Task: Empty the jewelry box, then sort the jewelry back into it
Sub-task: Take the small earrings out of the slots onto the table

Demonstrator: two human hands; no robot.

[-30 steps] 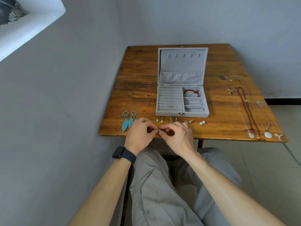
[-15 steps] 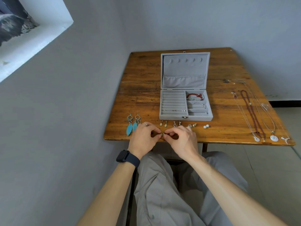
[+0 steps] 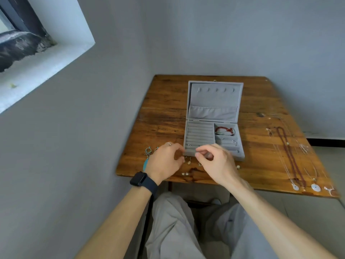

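The blue earrings (image 3: 145, 165) lie far left on the tabletop (image 3: 164, 109). The left hand (image 3: 164, 162) hangs loose, apart from the right hand (image 3: 217, 164). The right thumb and finger pinch something too tiny to see. The open jewelry box (image 3: 199, 135) sits just past both hands, its wide side facing them, nearer the right one.

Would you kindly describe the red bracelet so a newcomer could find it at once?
On the wooden table stands an open grey jewelry box. Its tray has ring rolls on the left and compartments on the right; the red bracelet lies in the rear right compartment, nearest the lid. It is the only red piece in the box.
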